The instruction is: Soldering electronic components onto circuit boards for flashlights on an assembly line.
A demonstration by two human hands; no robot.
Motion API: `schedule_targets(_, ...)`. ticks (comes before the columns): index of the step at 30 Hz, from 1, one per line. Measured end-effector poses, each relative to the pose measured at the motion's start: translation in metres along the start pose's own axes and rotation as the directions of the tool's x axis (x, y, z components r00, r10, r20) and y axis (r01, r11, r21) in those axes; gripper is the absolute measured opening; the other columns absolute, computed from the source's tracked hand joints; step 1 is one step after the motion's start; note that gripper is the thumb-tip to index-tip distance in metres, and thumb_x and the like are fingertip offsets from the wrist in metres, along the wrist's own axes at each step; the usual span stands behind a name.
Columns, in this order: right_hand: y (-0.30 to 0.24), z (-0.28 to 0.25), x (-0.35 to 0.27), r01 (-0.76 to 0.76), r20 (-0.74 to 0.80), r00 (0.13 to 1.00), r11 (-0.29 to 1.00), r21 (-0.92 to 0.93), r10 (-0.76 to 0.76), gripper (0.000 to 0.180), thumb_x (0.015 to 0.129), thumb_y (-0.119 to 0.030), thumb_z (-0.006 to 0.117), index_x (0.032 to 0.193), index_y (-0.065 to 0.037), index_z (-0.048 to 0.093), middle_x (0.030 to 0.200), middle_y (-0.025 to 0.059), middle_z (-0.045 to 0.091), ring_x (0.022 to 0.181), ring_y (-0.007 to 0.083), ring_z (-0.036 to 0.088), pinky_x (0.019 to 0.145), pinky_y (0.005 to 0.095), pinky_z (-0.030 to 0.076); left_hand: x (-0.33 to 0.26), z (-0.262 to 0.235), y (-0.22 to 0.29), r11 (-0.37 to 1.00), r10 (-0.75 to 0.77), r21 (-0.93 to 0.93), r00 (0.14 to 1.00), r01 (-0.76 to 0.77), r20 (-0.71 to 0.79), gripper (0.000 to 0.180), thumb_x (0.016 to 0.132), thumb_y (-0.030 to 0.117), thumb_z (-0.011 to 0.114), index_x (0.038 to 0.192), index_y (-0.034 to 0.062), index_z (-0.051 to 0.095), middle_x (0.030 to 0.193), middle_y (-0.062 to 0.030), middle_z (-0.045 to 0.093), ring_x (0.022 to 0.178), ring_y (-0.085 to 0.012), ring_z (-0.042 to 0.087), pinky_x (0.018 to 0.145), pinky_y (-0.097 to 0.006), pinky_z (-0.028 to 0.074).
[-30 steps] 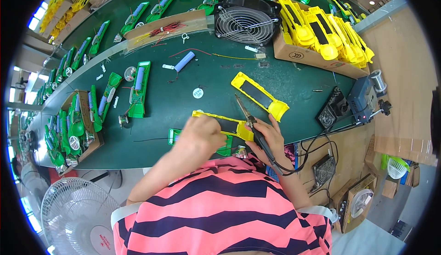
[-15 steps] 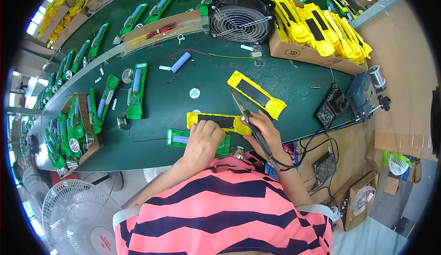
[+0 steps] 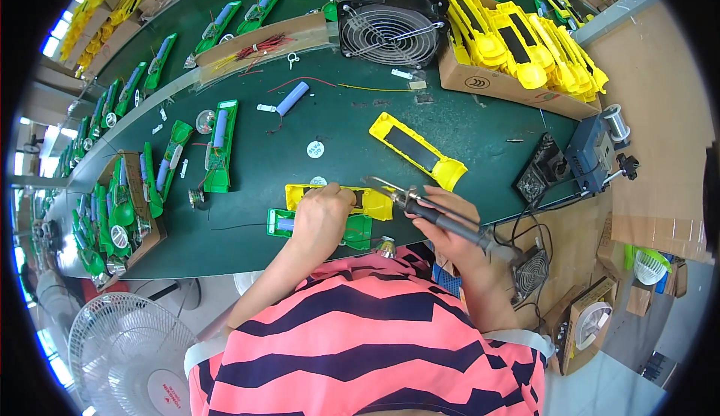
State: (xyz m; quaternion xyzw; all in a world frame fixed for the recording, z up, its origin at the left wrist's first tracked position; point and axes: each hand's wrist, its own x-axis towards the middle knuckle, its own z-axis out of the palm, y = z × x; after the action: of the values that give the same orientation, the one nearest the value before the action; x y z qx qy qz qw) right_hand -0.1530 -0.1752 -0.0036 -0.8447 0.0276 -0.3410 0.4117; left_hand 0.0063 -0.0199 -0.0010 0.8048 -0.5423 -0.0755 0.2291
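On the near side of the green table (image 3: 262,165): the lower yellow casing (image 3: 379,205) lies lengthwise, its left part under the person's left hand (image 3: 322,217); the green casing (image 3: 358,232) lies just nearer the body, partly hidden by that same hand
Left hand: fingers bent downward over the yellow casing, fingertips down at its dark panel; whether they pinch something small or only press cannot be told, as the back of the hand covers them
Right hand (image 3: 454,227): fingers curled around the handle of a soldering iron (image 3: 439,219), a firm-looking hold; the handle's rear is blurred
Iron tip: points left, by the casing's far rim; contact cannot be told
Melted rim: if hot, the tip could mark the yellow plastic, should the right wrist dip
Burned fingers: the left fingertips are near the tip, so a slip of either hand could bring them together
Sliding casing: uneven pressure from the left hand could skew it or push it against the green one
Upper yellow casing (image 3: 420,150): near the right fingers, so a careless lift of that hand could knock it
Shiny reflector (image 3: 386,247): beside the green casing at the table's edge; a sleeve or forearm brushing it could tip it off
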Motion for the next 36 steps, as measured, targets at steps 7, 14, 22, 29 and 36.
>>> schedule_targets(7, 0.002, 0.007, -0.013, -0.506, 0.031, 0.801, 0.647, 0.570, 0.598, 0.017, 0.078, -0.003, 0.062, 0.092, 0.005, 0.056, 0.077, 0.0089, 0.062, 0.065, 0.0121, 0.062, 0.057, 0.0230, 0.050, 0.004, -0.001, 0.007, 0.989, 0.035, 0.142, 0.998, -0.043, 0.058, 0.005, 0.065, 0.003, 0.057, 0.069, 0.0035, 0.059, 0.066, -0.0117, 0.052, 0.064, -0.0268, 0.057, 0.060, -0.035, 0.045)
schedule_targets(14, 0.009, 0.015, -0.015, -0.570, 0.109, 0.794, 0.671, 0.473, 0.598, 0.016, 0.078, 0.001, 0.058, 0.093, 0.006, 0.054, 0.080, 0.0122, 0.061, 0.063, 0.0158, 0.062, 0.058, 0.0251, 0.051, 0.003, 0.001, 0.006, 0.990, 0.033, 0.137, 0.997, -0.041, 0.063, 0.005, 0.062, 0.001, 0.056, 0.068, 0.0021, 0.056, 0.068, -0.0126, 0.052, 0.065, -0.0270, 0.057, 0.062, -0.036, 0.045)
schedule_targets(22, 0.008, 0.022, -0.020, -0.534, 0.031, 0.787, 0.654, 0.536, 0.617, 0.016, 0.077, -0.004, 0.062, 0.090, 0.004, 0.057, 0.075, 0.0083, 0.062, 0.065, 0.0120, 0.062, 0.056, 0.0219, 0.050, 0.003, 0.003, 0.004, 0.989, 0.009, 0.146, 0.998, -0.018, 0.058, 0.004, 0.066, 0.003, 0.058, 0.070, 0.0029, 0.060, 0.067, -0.0114, 0.053, 0.066, -0.0279, 0.056, 0.061, -0.036, 0.045)
schedule_targets(29, -0.005, 0.019, -0.028, -0.430, -0.092, 0.812, 0.698, 0.572, 0.576, 0.018, 0.079, -0.003, 0.059, 0.096, 0.004, 0.054, 0.075, 0.0099, 0.063, 0.064, 0.0121, 0.062, 0.058, 0.0231, 0.050, 0.004, 0.002, 0.005, 0.992, -0.005, 0.123, 0.998, -0.001, 0.055, 0.003, 0.067, 0.004, 0.058, 0.069, 0.0026, 0.060, 0.068, -0.0118, 0.054, 0.066, -0.0288, 0.056, 0.063, -0.037, 0.044)
schedule_targets(36, -0.023, 0.045, -0.034, -0.422, 0.049, 0.906, 0.891, 0.170, 0.420, 0.051, 0.073, -0.014, 0.068, 0.113, 0.000, 0.040, 0.098, 0.0130, 0.062, 0.099, 0.0226, 0.056, 0.092, 0.0388, 0.037, 0.005, 0.004, 0.006, 0.993, -0.007, 0.122, 0.999, 0.002, 0.046, 0.002, 0.068, 0.004, 0.058, 0.069, 0.0031, 0.060, 0.068, -0.0116, 0.054, 0.066, -0.0289, 0.056, 0.062, -0.037, 0.045)
